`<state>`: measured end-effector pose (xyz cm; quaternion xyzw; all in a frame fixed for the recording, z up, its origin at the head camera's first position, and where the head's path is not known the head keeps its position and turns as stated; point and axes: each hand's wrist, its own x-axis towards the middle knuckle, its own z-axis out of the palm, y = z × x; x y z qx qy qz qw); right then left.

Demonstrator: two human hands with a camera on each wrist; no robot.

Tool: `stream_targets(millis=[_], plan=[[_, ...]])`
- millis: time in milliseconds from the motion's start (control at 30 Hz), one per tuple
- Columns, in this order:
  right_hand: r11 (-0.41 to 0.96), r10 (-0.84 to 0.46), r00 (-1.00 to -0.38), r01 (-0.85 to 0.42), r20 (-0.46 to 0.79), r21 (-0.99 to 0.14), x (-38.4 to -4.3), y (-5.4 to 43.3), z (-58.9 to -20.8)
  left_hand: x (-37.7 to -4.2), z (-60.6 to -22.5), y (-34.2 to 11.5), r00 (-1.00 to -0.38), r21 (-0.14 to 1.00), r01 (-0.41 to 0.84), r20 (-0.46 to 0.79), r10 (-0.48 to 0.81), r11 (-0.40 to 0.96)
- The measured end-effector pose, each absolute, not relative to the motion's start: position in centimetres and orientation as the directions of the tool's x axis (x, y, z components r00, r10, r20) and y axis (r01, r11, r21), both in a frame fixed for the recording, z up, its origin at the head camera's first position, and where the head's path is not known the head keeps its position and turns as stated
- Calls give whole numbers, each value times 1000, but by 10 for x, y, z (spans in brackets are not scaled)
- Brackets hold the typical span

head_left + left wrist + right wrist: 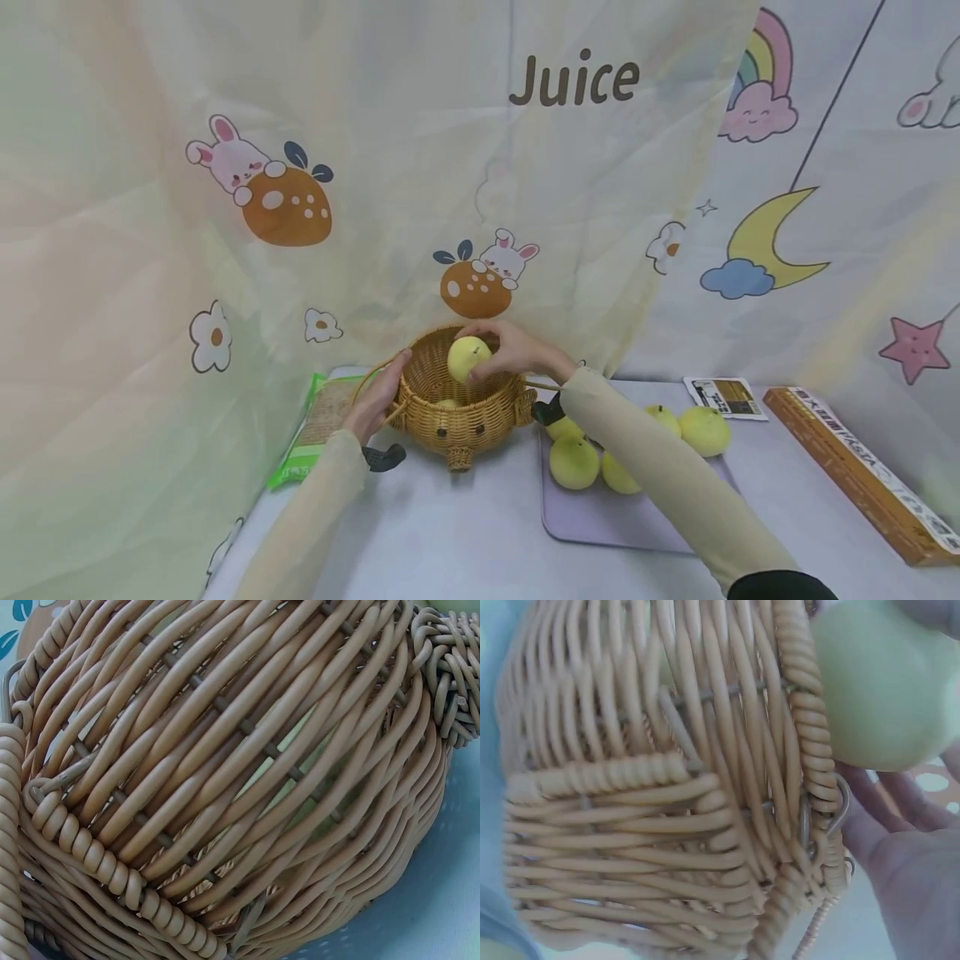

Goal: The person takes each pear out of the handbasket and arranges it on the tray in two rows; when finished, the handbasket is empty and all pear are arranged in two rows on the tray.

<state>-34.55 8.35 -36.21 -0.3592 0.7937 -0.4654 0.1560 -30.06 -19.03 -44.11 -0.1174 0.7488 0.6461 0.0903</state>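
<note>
A wicker basket (459,425) with an animal face and side ears stands on the table. My left hand (378,398) holds its left side, with the thumb near the rim. Over the basket's mouth, my right hand (513,346) grips a round yellow-green pear (468,358) between thumb and fingers. In the right wrist view the pear (889,682) is just beyond the rim. Another pear (447,403) lies inside the basket, mostly hidden by the front wall. Woven cane (225,765) fills the left wrist view, pale green showing through gaps.
Right of the basket, several pears (573,462) rest on a light purple tray (600,529), partly covered by my right forearm. A green-edged packet (315,425) lies behind my left arm. A small sachet (725,398) and a long brown box (862,475) lie at right.
</note>
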Motion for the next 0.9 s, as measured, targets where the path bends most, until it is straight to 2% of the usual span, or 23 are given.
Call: stream_targets(millis=[167, 433, 900], plan=[[205, -684, -715, -380, 146, -902, -336, 96, -364, -300, -444, -191, -955, 945, -297, -294, -46, 136], [192, -609, -776, -341, 161, -920, -322, 125, -363, -301, -444, -191, -955, 944, -296, -293, -42, 143], [194, -595, -779, -380, 200, -904, -312, 166, -357, -302, -443, -192, -948, 940, -319, -319, -25, 120]])
